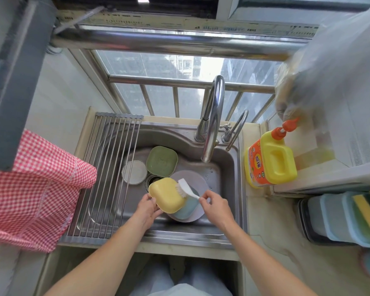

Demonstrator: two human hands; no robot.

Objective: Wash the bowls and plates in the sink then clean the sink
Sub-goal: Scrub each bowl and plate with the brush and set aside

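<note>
**— What's in front of you, biggest first?**

— The sink (222,167), steel, with the roll-up rack (107,178) laid over its left side and the tap (212,124) arching in from the back edge. On the counter at the sink's right edge stands the yellow detergent jug (269,161). In the basin, a grey plate (199,180) lies toward the front right with a blue bowl (186,208) on it; a green bowl (161,161) sits near the back, and a small white dish (134,172) is just left of it, partly under the rack.

— **And your hands?**

— My left hand (147,208) grips the yellow bowl (166,194) by its near rim, tilted over the drain (152,180). My right hand (216,207) pinches the handle of the white brush (185,189), bristles touching the bowl's right edge.

— **Which step is this?**

— Scrubbing the first dish, I'd say. The others look untouched, so the task is early and the sink itself comes last.

— **What does the next move call for?**

— Probably working the bristles across the hollow while I turn the bowl, then rinsing. I see no water running, so I'd have to open the tap.

— **Room to move?**

— Tight. The spout hangs just beyond the plate, and the rack closes off the left. The free space is at the front edge, above the stacked plate.
</note>
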